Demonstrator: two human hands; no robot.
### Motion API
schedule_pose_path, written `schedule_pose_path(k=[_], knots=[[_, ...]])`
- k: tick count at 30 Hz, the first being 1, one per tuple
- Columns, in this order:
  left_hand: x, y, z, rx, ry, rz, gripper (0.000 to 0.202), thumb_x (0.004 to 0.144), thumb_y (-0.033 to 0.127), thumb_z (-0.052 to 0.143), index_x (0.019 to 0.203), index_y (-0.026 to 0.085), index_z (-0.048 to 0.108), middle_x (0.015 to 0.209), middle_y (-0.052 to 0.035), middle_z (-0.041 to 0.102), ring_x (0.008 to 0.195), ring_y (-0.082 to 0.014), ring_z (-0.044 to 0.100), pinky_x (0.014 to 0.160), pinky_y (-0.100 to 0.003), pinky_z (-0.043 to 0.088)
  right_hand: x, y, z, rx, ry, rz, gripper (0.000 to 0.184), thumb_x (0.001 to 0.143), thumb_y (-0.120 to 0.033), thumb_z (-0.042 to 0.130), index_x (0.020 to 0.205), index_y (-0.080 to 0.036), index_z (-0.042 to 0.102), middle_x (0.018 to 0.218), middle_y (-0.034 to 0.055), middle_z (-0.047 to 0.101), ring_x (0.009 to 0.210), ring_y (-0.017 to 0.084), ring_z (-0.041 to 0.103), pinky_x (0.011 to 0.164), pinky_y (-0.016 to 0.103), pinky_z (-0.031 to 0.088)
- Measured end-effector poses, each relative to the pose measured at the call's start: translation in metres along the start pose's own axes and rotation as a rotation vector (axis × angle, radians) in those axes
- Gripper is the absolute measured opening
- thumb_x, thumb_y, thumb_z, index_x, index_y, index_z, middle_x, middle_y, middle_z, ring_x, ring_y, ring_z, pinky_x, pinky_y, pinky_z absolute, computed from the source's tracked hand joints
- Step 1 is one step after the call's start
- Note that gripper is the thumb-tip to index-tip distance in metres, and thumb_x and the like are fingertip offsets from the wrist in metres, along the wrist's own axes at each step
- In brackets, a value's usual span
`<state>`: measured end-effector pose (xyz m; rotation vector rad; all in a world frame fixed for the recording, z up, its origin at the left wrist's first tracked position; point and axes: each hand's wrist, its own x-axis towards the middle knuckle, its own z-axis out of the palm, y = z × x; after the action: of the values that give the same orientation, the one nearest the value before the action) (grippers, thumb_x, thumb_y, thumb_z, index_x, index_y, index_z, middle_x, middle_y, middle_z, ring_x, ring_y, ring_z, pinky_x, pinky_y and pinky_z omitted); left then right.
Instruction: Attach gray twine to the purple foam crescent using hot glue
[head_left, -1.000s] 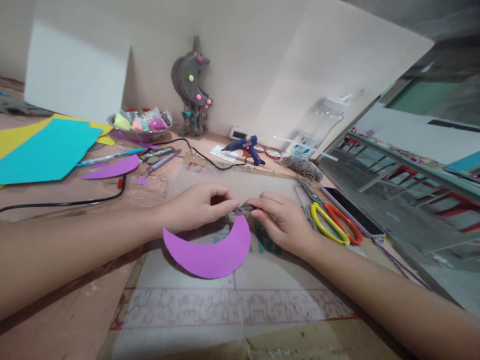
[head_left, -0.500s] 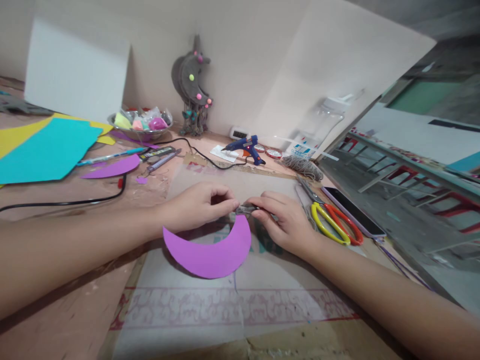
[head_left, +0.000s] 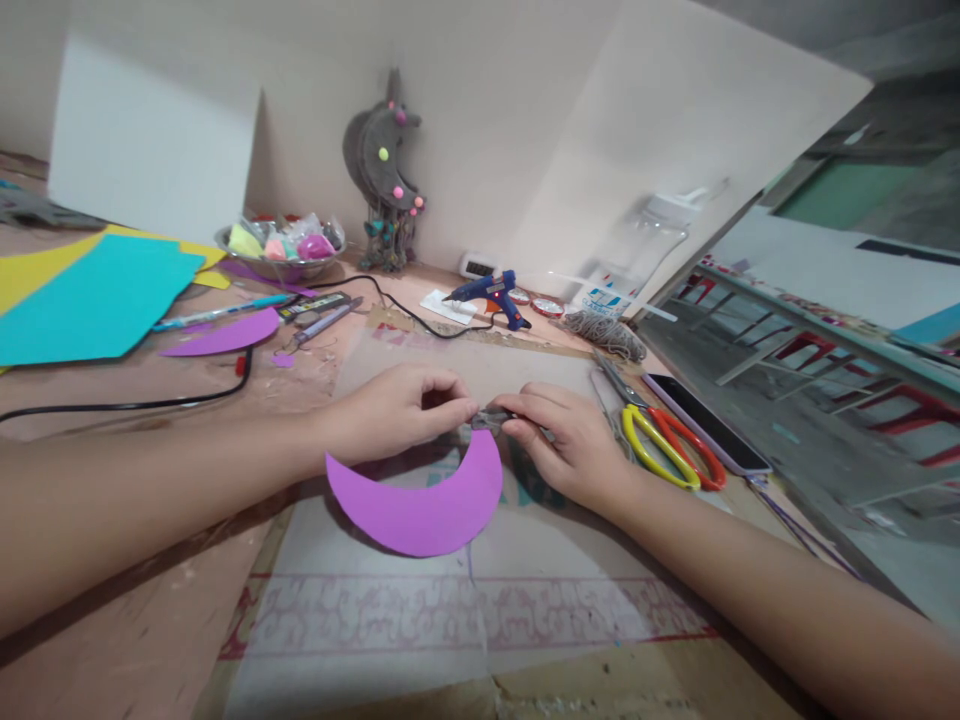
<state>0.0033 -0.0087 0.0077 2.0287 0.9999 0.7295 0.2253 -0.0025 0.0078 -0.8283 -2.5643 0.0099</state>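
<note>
A purple crescent cutout (head_left: 427, 515), foam or paper, lies below my hands with its right tip pointing up between them. Grey yarn (head_left: 491, 414) is bunched around that tip. From the left, my left hand (head_left: 412, 410) pinches thumb and forefinger together at the yarn by the tip. Opposite it, my right hand (head_left: 570, 440) pinches the yarn between thumb and forefinger. The fingertips of the two hands are a small gap apart. The exact path of the yarn is too small to make out.
Yellow-and-orange-handled scissors (head_left: 660, 440) and a phone (head_left: 705, 425) lie at the right. Behind are a blue glue gun (head_left: 487, 292), a grey yarn bundle (head_left: 604, 333) and a bowl (head_left: 281, 262) of packets. A decorated grey crescent (head_left: 379, 155) hangs upright. Teal sheets (head_left: 97, 300) lie left.
Almost nothing differs. Both hands keep their pinch at the crescent's tip, with only a very slight shift of the fingers.
</note>
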Motion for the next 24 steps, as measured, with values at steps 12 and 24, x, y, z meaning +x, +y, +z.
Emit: schedule_pose_path(k=[12,24], knots=[[-0.0005,0.0004,0.0002,0.010,-0.006,-0.002,0.027,0.087,0.034,0.045,0.074,0.015,0.058,0.063,0.0019,0.056,0.058,-0.0096,0.051,0.054,-0.020,0.037,0.0003,-0.0004,-0.0004,0.000,0.002,-0.002,0.027,0.093,-0.031,0.042,0.102,-0.014,0.061,0.078,0.0057,0.060,0.070,0.016,0.053,0.063,0.027,0.038],[-0.0006,0.0017,-0.0002,-0.019,-0.018,-0.016,0.027,0.086,0.034,0.045,0.075,0.015,0.059,0.062,0.0019,0.056,0.056,-0.0097,0.052,0.053,-0.020,0.037,-0.0001,-0.0004,-0.0010,0.001,-0.011,0.001,0.028,0.093,-0.032,0.042,0.104,-0.015,0.061,0.081,0.0060,0.061,0.073,0.016,0.054,0.064,0.028,0.039]])
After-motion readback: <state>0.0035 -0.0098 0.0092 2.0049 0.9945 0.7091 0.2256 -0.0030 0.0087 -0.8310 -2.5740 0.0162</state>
